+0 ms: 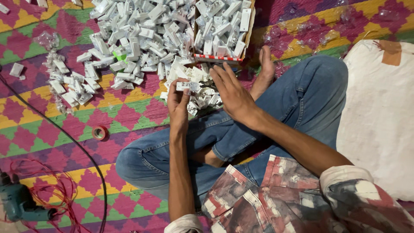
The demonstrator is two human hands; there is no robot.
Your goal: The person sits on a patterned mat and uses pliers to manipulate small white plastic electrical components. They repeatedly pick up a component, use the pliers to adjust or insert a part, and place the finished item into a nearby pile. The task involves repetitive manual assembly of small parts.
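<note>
- Head view: left hand (178, 102) pinches a white plastic part (188, 86) at fingertips — long axis roughly left-right, level.
- Right hand (231, 92) — fingers spread flat, hovering over small pile of white parts (202, 97), just beside it.
- Cardboard box (222, 58) of same parts beyond.

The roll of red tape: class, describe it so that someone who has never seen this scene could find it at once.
Start from the patterned mat in pink, yellow and green on which the person sits cross-legged. Look to the left of the bent knee, below the big heap of white plastic parts. There the roll of red tape lies alone, the only small red ring, apart from the loose red wire nearer the drill.
</note>
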